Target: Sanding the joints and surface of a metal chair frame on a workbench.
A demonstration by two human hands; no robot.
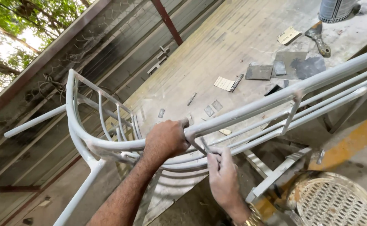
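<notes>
Two bare hands work on a grey-white metal tube frame [250,109] that lies across a dusty workbench [217,50]. The left hand [166,138] is closed around the frame's thick top rail, fingers wrapped over it so that their tips are out of sight behind the tube. The right hand [222,178] presses a small scrap, seemingly a bit of abrasive sheet, against a joint just beneath that rail, pinching it between thumb and fingers; the scrap is mostly covered by the fingers and hard to make out.

Much of the frame is cut off or hidden. Its right end runs out of the picture at the upper right edge, its legs drop out of sight at the bottom left, and the near edge of the workbench is masked by the rails and both forearms. The frame's long axis runs from lower left to upper right, with its curved, barred end pointing left, past the workbench's left edge and toward a corrugated wall with wire mesh.

On the workbench's far right corner stand a can [336,9], cut off by the top edge, and a putty knife [319,37]. Squares of grey sandpaper [259,72] lie nearer the middle, with small metal bits scattered toward the near edge. A round perforated seat [333,201] sits on the floor at lower right, partly cropped.
</notes>
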